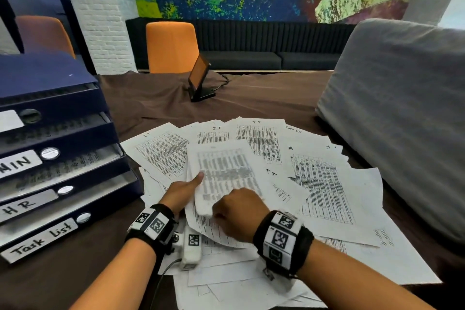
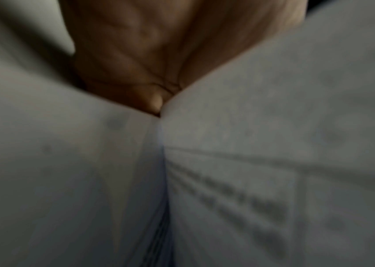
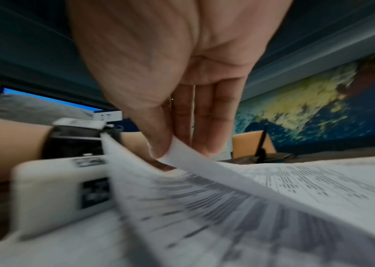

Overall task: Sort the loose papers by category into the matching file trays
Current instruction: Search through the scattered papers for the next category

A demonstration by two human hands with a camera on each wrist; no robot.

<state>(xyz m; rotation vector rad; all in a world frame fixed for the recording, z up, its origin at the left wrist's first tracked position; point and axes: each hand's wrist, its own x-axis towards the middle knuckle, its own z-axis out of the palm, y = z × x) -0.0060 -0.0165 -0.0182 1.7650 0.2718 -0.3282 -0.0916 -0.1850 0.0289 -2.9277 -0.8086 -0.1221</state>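
Loose printed sheets (image 1: 317, 178) lie fanned over the brown table; several are headed "IT", one "Task List". One blurred sheet (image 1: 224, 173) is lifted above the pile. My left hand (image 1: 185, 190) holds its left edge, thumb on top and fingers hidden beneath. My right hand (image 1: 239, 211) pinches its near corner (image 3: 172, 153) between thumb and fingers. In the left wrist view the palm (image 2: 136, 54) is pressed between pages. A dark blue stack of file trays (image 1: 63, 158) stands at the left, with labels "HR" (image 1: 20, 207) and "Task List" (image 1: 41, 238).
A grey cushion (image 1: 402, 113) leans at the table's right side. A small black stand with a tilted screen (image 1: 200, 80) sits at the far middle, with an orange chair (image 1: 172, 46) behind it. More sheets (image 1: 226, 282) reach the near edge.
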